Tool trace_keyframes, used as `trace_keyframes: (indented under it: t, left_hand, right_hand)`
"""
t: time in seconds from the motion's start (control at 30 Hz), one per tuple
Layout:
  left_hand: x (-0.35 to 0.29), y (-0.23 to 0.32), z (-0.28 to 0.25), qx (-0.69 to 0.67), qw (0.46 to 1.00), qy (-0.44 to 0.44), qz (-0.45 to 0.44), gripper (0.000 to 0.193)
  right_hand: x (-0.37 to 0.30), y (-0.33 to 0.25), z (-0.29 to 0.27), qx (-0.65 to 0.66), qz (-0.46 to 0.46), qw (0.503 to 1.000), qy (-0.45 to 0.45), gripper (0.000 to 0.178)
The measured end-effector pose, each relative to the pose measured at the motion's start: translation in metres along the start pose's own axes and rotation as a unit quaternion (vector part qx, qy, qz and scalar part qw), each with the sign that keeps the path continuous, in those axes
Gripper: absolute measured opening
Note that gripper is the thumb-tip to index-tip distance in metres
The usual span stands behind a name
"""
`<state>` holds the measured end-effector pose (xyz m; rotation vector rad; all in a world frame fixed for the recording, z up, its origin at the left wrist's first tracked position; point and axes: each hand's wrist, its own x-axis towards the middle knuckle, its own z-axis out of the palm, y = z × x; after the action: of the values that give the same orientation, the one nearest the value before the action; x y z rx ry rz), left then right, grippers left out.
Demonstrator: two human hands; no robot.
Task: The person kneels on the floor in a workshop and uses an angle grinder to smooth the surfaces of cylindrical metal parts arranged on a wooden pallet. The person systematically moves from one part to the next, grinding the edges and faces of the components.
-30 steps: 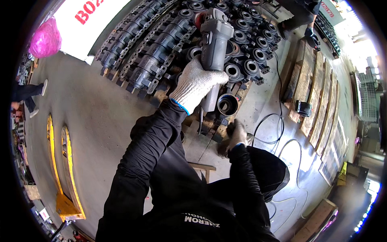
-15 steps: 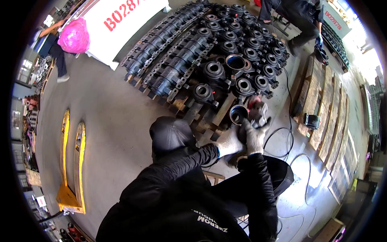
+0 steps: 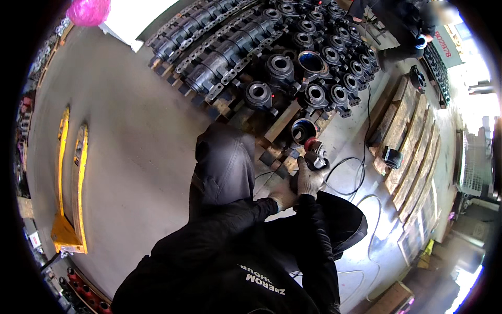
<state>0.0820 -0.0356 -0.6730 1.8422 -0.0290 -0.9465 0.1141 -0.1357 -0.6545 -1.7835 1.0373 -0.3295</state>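
Note:
Both my hands wear pale knitted work gloves. My right hand (image 3: 310, 179) is closed round the front part of an angle grinder (image 3: 316, 157), just behind its metal head. My left hand (image 3: 284, 198) grips the rear of the tool, its fingers partly hidden by the right hand and wrist. The grinder's red disc (image 3: 311, 143) is at the near right edge of a black hollow cast housing (image 3: 297, 133); whether they touch I cannot tell. That housing rests with its round opening tilted towards me, at the near end of a wooden pallet.
Beyond stand several rows of black round castings (image 3: 315, 95) and long black ribbed castings (image 3: 219, 63). A black cable (image 3: 345, 193) curls on the floor at right, beside a slatted pallet (image 3: 413, 152). A yellow pallet jack (image 3: 68, 233) stands left; a co-worker (image 3: 400, 26) is far right.
The grinder has moved from the housing's right side to its near edge, and both hands have drawn closer to me. The view has shifted; the person at far left has left it.

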Motion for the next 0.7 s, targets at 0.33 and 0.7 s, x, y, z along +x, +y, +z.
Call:
trace_keyframes:
  t: [0.33, 0.7]
  left_hand:
    - [0.011, -0.008, -0.003, -0.107, 0.993, -0.053, 0.006, 0.085]
    - [0.029, -0.057, 0.020, -0.169, 0.984, -0.014, 0.049, 0.067]
  right_hand:
    - [0.025, 0.018, 0.006, -0.017, 0.025, 0.999, -0.020, 0.091]
    - [0.008, -0.009, 0.027, -0.060, 0.001, 0.994, -0.092, 0.087]
